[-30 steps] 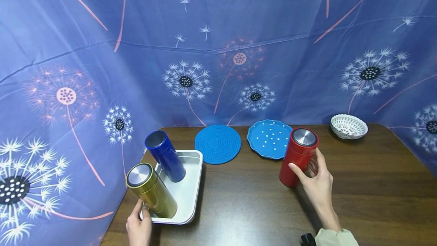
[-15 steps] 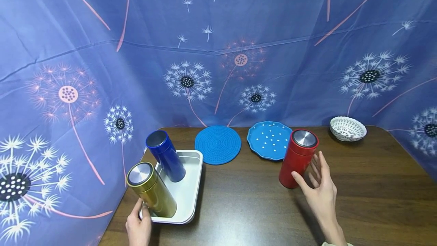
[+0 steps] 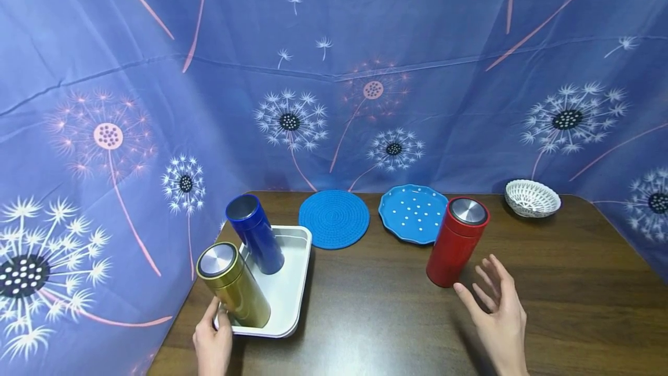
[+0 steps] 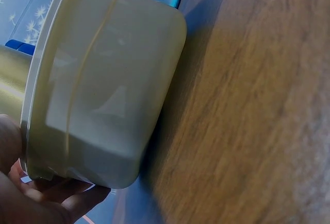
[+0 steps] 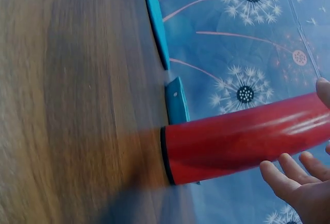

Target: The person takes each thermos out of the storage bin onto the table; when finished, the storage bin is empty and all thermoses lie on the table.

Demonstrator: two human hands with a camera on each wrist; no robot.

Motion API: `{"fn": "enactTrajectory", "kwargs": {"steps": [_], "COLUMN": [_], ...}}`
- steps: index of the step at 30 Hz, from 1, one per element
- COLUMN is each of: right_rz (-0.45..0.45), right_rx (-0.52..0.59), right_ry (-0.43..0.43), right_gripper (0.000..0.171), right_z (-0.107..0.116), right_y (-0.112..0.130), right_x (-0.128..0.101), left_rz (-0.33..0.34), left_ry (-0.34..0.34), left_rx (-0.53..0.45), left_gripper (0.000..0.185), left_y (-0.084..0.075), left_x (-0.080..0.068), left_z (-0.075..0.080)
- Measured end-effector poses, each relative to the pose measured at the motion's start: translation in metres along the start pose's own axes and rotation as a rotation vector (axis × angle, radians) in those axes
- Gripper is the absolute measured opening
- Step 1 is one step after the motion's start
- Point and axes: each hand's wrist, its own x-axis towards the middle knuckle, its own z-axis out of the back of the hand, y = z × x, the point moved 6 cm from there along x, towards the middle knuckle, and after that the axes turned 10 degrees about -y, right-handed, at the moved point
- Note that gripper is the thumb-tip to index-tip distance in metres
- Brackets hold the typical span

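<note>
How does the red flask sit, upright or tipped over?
Upright: the red flask stands with its dark base flat on the table, and its silver-topped lid faces up.

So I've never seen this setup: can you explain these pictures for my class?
No robot here: a person works bare-handed. The wide picture comes from a head-worn camera; the close ones from a camera on each wrist. On the wooden table are a white tray holding a gold flask and a blue flask, a blue mat, a dotted blue plate, a red flask and a white bowl. The left hand grips the tray's edge; the right hand, beside the red flask, holds nothing.
</note>
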Motion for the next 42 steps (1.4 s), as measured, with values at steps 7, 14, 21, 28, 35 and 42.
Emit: {"fn": "enactTrajectory", "kwargs": {"steps": [7,14,21,28,35,42], "right_rz": [0.057,0.059,0.134,0.182,0.113,0.110], "right_rx": [0.044,0.134,0.231,0.314,0.338,0.399], "right_ry": [0.022,0.140,0.273,0.418,0.550,0.621], "right_gripper": [0.078,0.080,0.079,0.074,0.074,0.082], "right_z": [-0.011,-0.038,-0.070,-0.104,-0.141,-0.172], "right_y": [0.013,0.027,0.047,0.069,0.086,0.109], "right_x": [-0.013,-0.027,-0.043,-0.058,-0.076,-0.095], "left_rz": [-0.044,-0.039,-0.042,-0.038,-0.037,-0.020], "left_ry": [-0.029,-0.023,-0.032,-0.034,-0.054,-0.049], "left_rx": [-0.007,-0.009,-0.016,-0.040,-0.033,-0.025], "left_gripper": [0.036,0.037,0.038,0.038,0.037,0.037], "left_y": [-0.003,-0.004,-0.005,-0.006,-0.005,-0.002], "left_x": [0.004,0.004,0.002,0.003,0.000,-0.002], "left_z": [0.003,0.002,0.000,-0.003,-0.001,-0.002]}}
